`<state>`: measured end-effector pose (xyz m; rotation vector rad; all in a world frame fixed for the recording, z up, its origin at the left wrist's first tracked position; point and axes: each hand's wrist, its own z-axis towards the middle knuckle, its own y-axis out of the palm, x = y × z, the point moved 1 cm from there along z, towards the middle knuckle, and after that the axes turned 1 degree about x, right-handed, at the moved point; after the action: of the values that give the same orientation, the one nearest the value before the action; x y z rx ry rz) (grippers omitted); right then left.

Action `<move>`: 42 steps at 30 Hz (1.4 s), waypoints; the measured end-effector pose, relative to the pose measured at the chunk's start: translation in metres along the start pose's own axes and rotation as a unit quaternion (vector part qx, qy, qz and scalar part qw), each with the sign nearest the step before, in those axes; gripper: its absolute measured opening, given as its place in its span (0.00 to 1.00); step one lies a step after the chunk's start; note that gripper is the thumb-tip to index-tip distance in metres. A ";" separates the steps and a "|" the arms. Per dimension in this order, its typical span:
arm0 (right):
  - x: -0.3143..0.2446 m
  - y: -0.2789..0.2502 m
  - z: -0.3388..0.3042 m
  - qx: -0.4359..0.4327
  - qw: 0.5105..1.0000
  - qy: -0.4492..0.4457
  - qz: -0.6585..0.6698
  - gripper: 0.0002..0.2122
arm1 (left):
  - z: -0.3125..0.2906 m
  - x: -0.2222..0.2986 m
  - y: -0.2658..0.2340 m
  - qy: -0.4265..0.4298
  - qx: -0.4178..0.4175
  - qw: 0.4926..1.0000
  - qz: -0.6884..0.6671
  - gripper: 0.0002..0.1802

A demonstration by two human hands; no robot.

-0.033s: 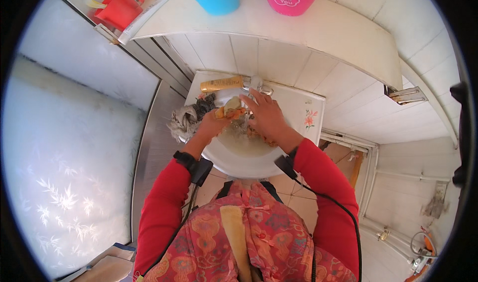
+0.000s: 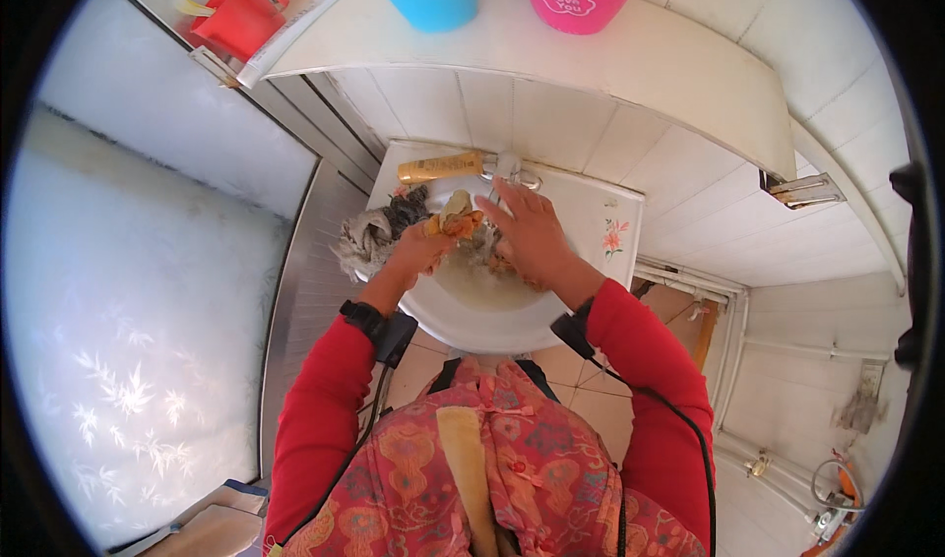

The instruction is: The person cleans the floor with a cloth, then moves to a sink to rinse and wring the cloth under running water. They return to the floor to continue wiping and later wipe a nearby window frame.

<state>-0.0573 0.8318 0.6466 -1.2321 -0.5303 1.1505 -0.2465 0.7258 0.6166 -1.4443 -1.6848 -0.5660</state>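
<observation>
Jutting from the clenched left hand (image 2: pixel 415 250), tan-orange cloth (image 2: pixel 457 223) neighbours the splayed right hand (image 2: pixel 534 236).

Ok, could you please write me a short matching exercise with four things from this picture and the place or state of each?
1. Yellow squeeze tube
2. Grey cloth
3. Pink cup
4. Left hand

A. On the shelf, right of a blue cup
B. Gripping a tan-and-orange item
C. Lying left of the faucet
D. Bunched at the washbasin's left side

Pairs: 1-C, 2-D, 3-A, 4-B
</observation>
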 end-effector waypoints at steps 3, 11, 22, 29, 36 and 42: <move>-0.010 -0.003 -0.012 0.053 0.987 -0.119 -0.094 0.26 | -0.015 0.002 0.000 -0.081 -0.129 0.978 -0.144 0.08; -0.017 0.013 -0.007 0.042 0.974 -0.223 0.011 0.12 | -0.042 0.016 0.030 -0.106 -0.286 0.946 -0.112 0.11; -0.030 0.034 -0.003 -0.082 0.995 -0.060 -0.005 0.04 | -0.011 -0.014 0.045 0.230 -0.038 0.912 0.337 0.16; -0.026 0.065 -0.007 -0.139 0.990 0.035 -0.008 0.06 | -0.009 -0.015 0.056 0.176 0.051 0.871 0.455 0.20; -0.025 0.080 -0.019 -0.193 0.976 0.097 0.008 0.07 | -0.012 -0.023 0.068 0.115 0.056 0.871 0.474 0.18; -0.021 0.086 -0.038 -0.245 0.959 0.137 0.030 0.07 | -0.004 -0.044 0.081 0.101 0.035 0.868 0.485 0.19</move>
<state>-0.0669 0.7887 0.5608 -1.8145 -0.5884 0.9014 -0.1682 0.7162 0.5692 -1.8574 -0.6340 -0.0705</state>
